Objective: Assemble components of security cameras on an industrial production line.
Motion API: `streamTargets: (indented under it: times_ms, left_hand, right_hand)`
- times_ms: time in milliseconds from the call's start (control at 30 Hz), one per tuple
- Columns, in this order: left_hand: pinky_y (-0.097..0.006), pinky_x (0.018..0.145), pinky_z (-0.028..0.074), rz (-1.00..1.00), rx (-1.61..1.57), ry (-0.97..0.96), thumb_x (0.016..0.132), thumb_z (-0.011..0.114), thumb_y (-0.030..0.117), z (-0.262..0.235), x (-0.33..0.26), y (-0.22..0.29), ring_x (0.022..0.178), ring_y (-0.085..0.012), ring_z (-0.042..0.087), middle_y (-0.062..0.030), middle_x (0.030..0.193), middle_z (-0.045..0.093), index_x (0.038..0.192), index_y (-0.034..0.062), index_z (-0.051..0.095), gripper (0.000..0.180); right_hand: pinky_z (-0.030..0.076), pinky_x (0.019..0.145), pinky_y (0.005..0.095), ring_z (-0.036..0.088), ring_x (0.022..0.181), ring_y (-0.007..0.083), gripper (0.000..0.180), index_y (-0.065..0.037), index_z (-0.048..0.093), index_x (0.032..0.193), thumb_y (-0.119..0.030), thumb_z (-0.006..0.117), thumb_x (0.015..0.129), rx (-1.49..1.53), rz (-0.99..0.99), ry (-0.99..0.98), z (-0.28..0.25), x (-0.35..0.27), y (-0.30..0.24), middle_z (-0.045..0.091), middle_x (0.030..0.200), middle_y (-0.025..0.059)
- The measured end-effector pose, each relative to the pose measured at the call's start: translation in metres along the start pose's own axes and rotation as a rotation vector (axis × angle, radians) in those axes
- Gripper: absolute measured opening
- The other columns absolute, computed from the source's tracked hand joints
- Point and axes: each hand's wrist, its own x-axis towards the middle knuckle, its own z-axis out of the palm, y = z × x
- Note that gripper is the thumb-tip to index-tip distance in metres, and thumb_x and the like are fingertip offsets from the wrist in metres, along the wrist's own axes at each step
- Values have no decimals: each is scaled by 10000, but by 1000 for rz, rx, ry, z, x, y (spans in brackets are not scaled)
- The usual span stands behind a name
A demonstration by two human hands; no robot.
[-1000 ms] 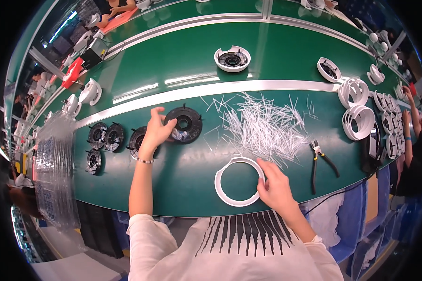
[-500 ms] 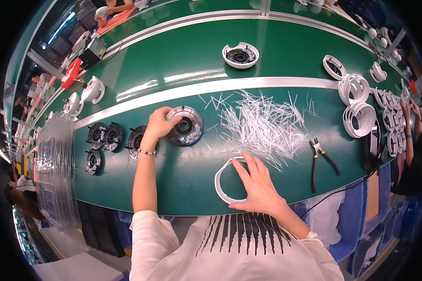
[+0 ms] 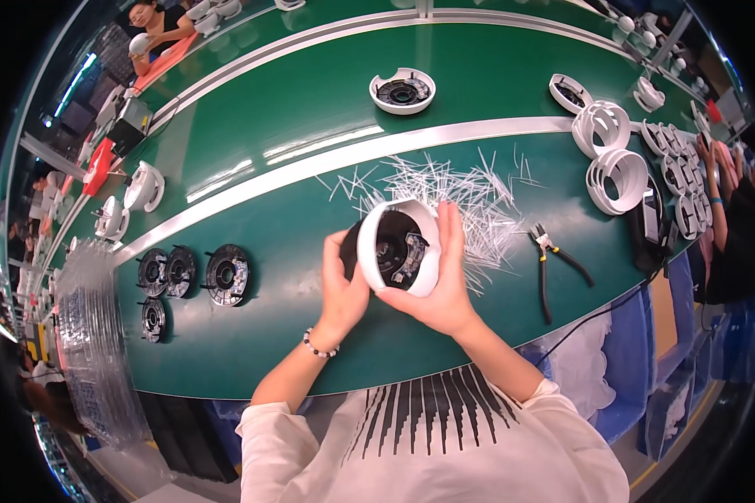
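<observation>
Over the near middle of the table, both my hands are closed around one pair of parts. My right hand (image 3: 446, 293) grips a white plastic ring (image 3: 366, 256) by its right side, thumb low and fingers along the outer wall. My left hand (image 3: 341, 289) grips a black round part with a circuit board (image 3: 411, 261) from the left. That part shows through the ring's opening and past its left edge; whether it is seated cannot be told. Behind the hands lies a loose heap of thin white strips (image 3: 486, 210). To the right, cutting pliers (image 3: 546, 243) rest with handles spread.
Several black round parts (image 3: 227, 275) lie at left, beside a stack of clear plastic trays (image 3: 96, 335). Stacked white rings (image 3: 617, 180) and a black device (image 3: 648, 226) stand at right. Beyond the pale rail sits a white housing (image 3: 403, 90). Another person's arm (image 3: 715, 189) is at far right.
My left hand has lifted a black round part off the table and brought it right. My right hand has raised the white ring from the table's front edge, and the two parts now meet.
</observation>
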Motion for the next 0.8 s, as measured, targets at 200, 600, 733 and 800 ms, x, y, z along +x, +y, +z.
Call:
streamTargets:
  times_ms: [200,600,733,800]
  left_hand:
    - [-392,985,313,-540,-777,-316,886,249,445,-6,2,10,1179,-259,379,-163,1293,355,1309,25,261,596]
    - [-399,994,297,-473,-944,-408,755,499,572,0,-20,-7,1203,-233,346,-103,1316,319,1340,100,187,814]
    - [-407,998,284,-381,-827,-291,779,391,601,3,-23,-5,1218,-280,325,-146,1364,251,1333,54,196,802]
    - [-416,940,367,-480,-897,-196,804,424,504,2,-24,-3,1136,-261,421,-127,1277,363,1347,95,161,729]
  right_hand:
    - [205,1015,391,187,1260,341,1227,35,12,1331,-312,829,484,-271,92,-154,-12,-1,-11,149,1335,260]
    - [366,873,324,369,1113,225,1103,-2,70,1327,-206,798,524,384,29,122,8,9,4,217,1310,185]
    - [369,866,331,350,1143,236,1072,-5,54,1329,-179,777,556,469,-10,161,13,10,9,219,1313,171]
    - [376,883,359,330,1171,260,1054,-20,43,1335,-160,761,575,503,42,161,11,11,3,210,1318,174]
